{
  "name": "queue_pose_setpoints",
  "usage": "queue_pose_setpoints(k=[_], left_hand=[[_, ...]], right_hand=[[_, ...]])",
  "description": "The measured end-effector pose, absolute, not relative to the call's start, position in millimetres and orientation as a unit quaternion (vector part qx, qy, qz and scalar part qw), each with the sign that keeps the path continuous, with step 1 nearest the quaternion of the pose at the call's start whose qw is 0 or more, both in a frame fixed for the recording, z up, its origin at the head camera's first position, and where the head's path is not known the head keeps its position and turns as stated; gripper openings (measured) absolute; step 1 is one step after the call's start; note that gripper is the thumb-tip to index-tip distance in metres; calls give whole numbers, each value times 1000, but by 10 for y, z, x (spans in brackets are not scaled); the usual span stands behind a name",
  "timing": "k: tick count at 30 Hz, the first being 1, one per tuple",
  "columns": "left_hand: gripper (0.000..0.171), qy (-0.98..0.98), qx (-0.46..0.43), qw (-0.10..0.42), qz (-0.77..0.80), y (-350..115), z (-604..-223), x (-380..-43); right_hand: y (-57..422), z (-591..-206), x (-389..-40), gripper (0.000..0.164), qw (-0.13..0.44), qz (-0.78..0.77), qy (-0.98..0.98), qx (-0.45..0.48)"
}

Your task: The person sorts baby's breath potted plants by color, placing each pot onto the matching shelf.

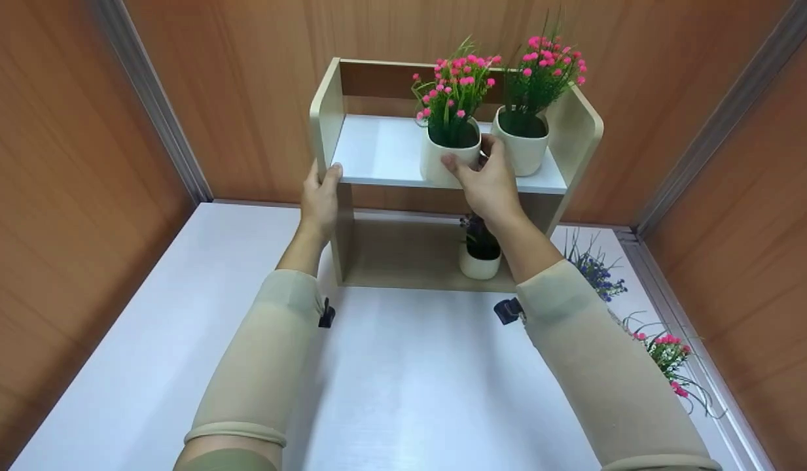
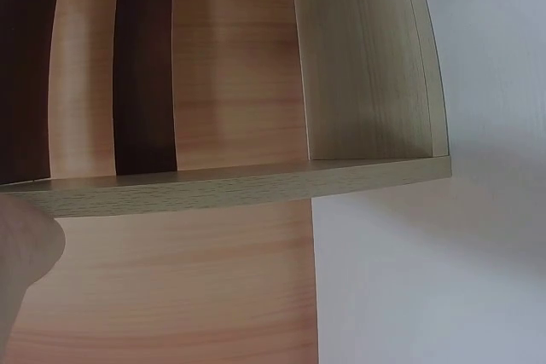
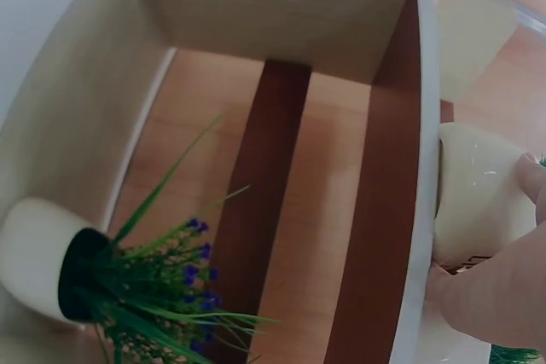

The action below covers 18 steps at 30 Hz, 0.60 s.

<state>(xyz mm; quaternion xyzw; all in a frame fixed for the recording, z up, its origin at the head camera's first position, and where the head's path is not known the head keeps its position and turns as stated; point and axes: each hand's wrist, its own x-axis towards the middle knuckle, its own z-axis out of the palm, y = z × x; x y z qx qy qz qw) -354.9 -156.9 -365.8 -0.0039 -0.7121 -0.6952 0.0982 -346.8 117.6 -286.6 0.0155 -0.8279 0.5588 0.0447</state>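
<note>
A small two-tier wooden shelf stands at the back. My left hand grips the front edge of its left side panel, thumb on the inner side. Near the front of the white upper board, my right hand holds a white pot of pink flowers, thumb on its front and fingers at its right side. Just right of it, on the same board, sits a second pink-flowered pot. Below, a white pot with purple flowers stands on the lower board, partly hidden by my right wrist in the head view.
On the white table, purple flowers and another bunch of pink flowers show beyond my right sleeve, their pots hidden. Wood-grain panels wall in the back and both sides.
</note>
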Motion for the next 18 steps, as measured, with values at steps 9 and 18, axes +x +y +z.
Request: queue_pose_setpoints(k=[9,18], left_hand=[[73,-714,-5,96,-694,-1577,-3686,-3556],[72,-716,-16,126,-687,-1590,-3778,-3646]], right_hand=[[1088,-2887,-3610,93,75,500,-863,-15],[1022,-2877,-3696,96,84,459,-884,-12]])
